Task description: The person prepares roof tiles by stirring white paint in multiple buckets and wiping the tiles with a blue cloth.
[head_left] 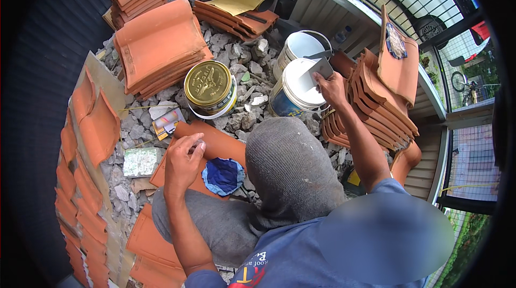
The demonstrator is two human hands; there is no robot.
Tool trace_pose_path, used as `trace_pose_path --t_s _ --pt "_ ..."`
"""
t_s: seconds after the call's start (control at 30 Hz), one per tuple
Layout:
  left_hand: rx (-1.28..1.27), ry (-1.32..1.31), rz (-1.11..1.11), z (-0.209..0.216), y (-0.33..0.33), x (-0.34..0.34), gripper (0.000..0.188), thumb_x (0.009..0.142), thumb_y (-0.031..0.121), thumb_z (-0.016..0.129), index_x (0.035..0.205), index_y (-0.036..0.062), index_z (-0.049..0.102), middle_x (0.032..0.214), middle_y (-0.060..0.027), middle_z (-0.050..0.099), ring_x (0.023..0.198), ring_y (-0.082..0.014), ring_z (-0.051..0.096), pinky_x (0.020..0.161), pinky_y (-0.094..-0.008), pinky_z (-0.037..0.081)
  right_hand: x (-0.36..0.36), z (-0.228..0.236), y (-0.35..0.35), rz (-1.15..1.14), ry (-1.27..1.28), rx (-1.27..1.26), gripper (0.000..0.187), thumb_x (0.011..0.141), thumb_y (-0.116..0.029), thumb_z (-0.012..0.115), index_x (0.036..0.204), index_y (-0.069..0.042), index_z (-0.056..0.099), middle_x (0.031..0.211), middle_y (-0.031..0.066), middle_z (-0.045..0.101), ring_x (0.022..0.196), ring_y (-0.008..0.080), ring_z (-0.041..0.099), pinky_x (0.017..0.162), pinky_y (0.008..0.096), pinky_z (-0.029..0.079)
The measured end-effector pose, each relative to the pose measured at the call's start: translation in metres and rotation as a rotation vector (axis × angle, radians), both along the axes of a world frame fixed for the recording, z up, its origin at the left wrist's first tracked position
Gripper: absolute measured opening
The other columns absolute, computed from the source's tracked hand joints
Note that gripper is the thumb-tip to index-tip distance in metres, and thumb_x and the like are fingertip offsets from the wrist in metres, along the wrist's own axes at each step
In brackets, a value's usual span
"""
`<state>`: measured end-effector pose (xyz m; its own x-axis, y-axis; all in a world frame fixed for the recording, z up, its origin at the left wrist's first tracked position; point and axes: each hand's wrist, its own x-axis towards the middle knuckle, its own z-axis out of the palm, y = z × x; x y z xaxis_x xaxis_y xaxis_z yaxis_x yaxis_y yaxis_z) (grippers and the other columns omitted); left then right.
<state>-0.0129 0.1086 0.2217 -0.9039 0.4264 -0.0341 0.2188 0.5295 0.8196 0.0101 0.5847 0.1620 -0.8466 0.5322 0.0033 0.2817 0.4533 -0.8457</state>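
My right hand (331, 88) grips a flat, pale putty knife (321, 70) above the open white bucket (296, 88). Its blade is over the bucket's top; white material shows inside the rim. My left hand (184, 161) is raised over a clay roof tile (212, 140), with fingers curled toward the thumb. Whatever those fingers hold, if anything, is too small to make out. Beside that hand, on the tile, lies a round, crumpled blue plastic piece (222, 176) with a lighter blue edge.
A gold-lidded paint can (209, 86) and another white bucket (303, 46) stand on broken rubble (242, 110). Stacked clay tiles (158, 46) rise at the left, more tiles (376, 102) at the right. A patterned box (141, 162) lies left. Laid tiles (86, 180) run along the left.
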Motion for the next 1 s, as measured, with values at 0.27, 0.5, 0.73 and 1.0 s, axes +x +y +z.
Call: trace_pose_path --t_s 0.27,0.5,0.73,1.0 --pt "-0.002 -0.011 0.009 -0.001 -0.002 0.000 0.030 0.098 0.011 0.069 0.124 -0.0036 0.073 0.106 -0.0179 0.075 0.086 -0.0254 0.074 0.078 -0.0358 0.059 0.002 0.012 0.003 0.069 -0.012 0.399 0.020 0.095 -0.017 0.070 0.098 0.002 0.074 0.083 0.0221 0.074 0.072 0.0390 0.071 0.069 0.0442 0.055" --pt "-0.014 0.000 0.009 0.006 -0.003 0.000 0.030 0.098 0.010 0.070 0.124 -0.0034 0.073 0.106 -0.0175 0.075 0.085 -0.0255 0.074 0.078 -0.0359 0.059 0.000 0.006 0.000 0.133 0.119 0.728 0.016 0.093 -0.017 0.069 0.093 -0.001 0.072 0.093 0.0228 0.073 0.082 0.0447 0.071 0.071 0.0491 0.056" --pt "-0.023 -0.035 0.021 0.001 -0.009 0.000 0.030 0.098 0.010 0.070 0.124 -0.0037 0.073 0.107 -0.0171 0.075 0.087 -0.0251 0.074 0.079 -0.0353 0.059 -0.011 -0.001 -0.024 0.081 0.115 0.489 0.016 0.092 -0.016 0.069 0.101 -0.003 0.075 0.093 0.0231 0.074 0.087 0.0449 0.071 0.076 0.0489 0.055" --pt "0.003 -0.057 0.037 -0.006 -0.009 -0.005 0.029 0.098 0.011 0.071 0.123 -0.0034 0.073 0.104 -0.0148 0.075 0.087 -0.0210 0.073 0.080 -0.0335 0.058 -0.014 0.009 -0.026 0.062 0.051 -0.034 0.022 0.098 -0.017 0.072 0.104 0.005 0.073 0.081 0.0095 0.074 0.067 0.0160 0.064 0.065 0.0368 0.052"
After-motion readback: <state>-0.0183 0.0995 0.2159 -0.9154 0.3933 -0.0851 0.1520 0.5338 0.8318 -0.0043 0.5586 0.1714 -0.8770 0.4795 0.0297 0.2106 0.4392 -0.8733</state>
